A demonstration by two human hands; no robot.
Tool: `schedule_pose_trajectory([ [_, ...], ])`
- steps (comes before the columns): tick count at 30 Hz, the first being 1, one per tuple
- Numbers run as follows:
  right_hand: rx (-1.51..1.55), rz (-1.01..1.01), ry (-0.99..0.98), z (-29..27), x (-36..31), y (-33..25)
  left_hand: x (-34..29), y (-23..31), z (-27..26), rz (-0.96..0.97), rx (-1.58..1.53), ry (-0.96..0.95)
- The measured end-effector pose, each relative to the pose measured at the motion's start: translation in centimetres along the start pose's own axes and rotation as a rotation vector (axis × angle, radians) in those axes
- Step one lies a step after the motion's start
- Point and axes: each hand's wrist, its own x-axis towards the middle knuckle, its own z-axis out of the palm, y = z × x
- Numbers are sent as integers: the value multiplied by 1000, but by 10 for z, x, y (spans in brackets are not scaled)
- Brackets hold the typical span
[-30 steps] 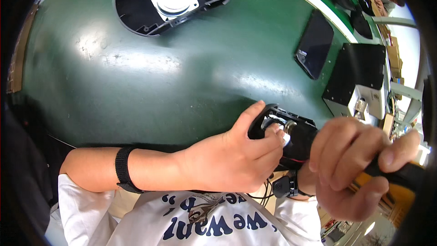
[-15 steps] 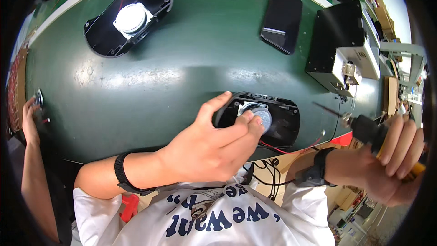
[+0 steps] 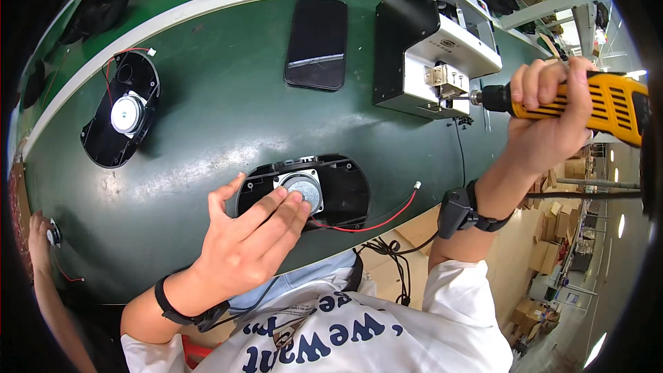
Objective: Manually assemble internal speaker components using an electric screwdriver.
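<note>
My left hand (image 3: 252, 235) rests its fingertips on a round speaker driver (image 3: 308, 192) seated in a black oval housing (image 3: 345, 190); its thumb is spread over the housing's left end. A red wire with a white plug trails from the driver to the right. My right hand (image 3: 559, 103) grips a yellow and black electric screwdriver (image 3: 615, 105), held level. The tool's bit reaches the small metal outlet on the front of a black and silver box-shaped screw feeder (image 3: 414, 55). Whether a screw sits on the bit is too small to tell.
A dark phone (image 3: 316, 41) lies beyond the housing. A second black housing with a speaker (image 3: 121, 110) is at far left. Small black screws (image 3: 464, 121) lie beside the feeder. At the left edge another person's hand (image 3: 39, 238) is by a loose speaker (image 3: 54, 233).
My right hand has swung the screwdriver up and forward to the feeder. My left hand stays on the speaker, with its fingers straighter. The whole view has shifted to the right.
</note>
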Motion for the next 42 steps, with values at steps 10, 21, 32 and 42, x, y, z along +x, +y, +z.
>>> schedule_pose_trajectory([
  [10, 92, 17, -18, -4, 0, 3, 1, -2, 1, -29, -14, -3],
  [21, 51, 83, -35, 4, -3, 5, -1, -2, -1, -53, -26, -4],
  [32, 353, 254, -375, 47, -62, -51, -2, -4, 9, -16, -4, 85],
  [42, 297, 176, -440, 89, -98, -29, -6, -3, 13, -38, -20, 117],
])
